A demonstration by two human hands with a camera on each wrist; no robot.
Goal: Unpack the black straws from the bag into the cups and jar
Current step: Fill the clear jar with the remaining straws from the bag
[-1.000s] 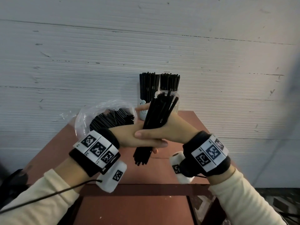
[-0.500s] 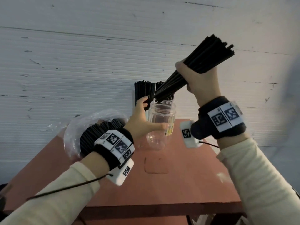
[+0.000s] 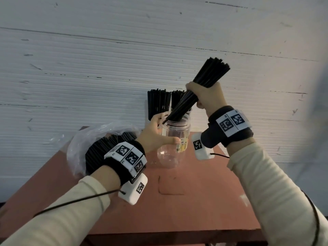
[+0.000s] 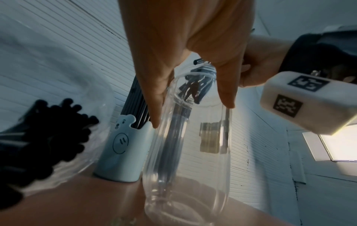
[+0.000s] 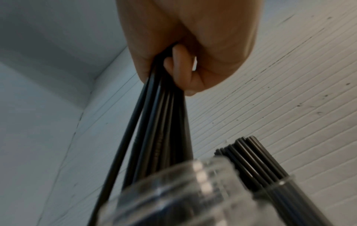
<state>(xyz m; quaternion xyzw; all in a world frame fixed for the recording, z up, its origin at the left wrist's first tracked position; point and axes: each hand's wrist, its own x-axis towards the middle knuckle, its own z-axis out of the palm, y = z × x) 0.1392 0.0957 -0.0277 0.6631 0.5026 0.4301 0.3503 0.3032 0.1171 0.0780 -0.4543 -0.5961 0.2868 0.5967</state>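
Observation:
My right hand [image 3: 204, 96] grips a bundle of black straws [image 3: 211, 73] and holds it tilted, with the upper ends pointing up and right. The bundle's lower ends [image 3: 171, 118] sit just inside the mouth of the clear jar [image 3: 174, 148]. My left hand [image 3: 159, 134] holds the jar, thumb on the near side and fingers [image 4: 154, 99] on the far side. In the right wrist view the straws [image 5: 154, 130] run from my fist down to the jar rim [image 5: 193, 191]. The clear plastic bag [image 3: 85, 139] lies at the left with more straws [image 3: 99, 148] inside.
Two cups packed with upright black straws stand behind the jar against the white ribbed wall, a white bear cup [image 4: 125, 149] on the left and another [image 3: 179, 96] beside it. The red-brown table [image 3: 177, 210] ends in a front edge near me.
My right hand lifted the bundle up and right, then lowered it so its lower ends entered the jar mouth. My left hand let go of the bundle and took hold of the jar.

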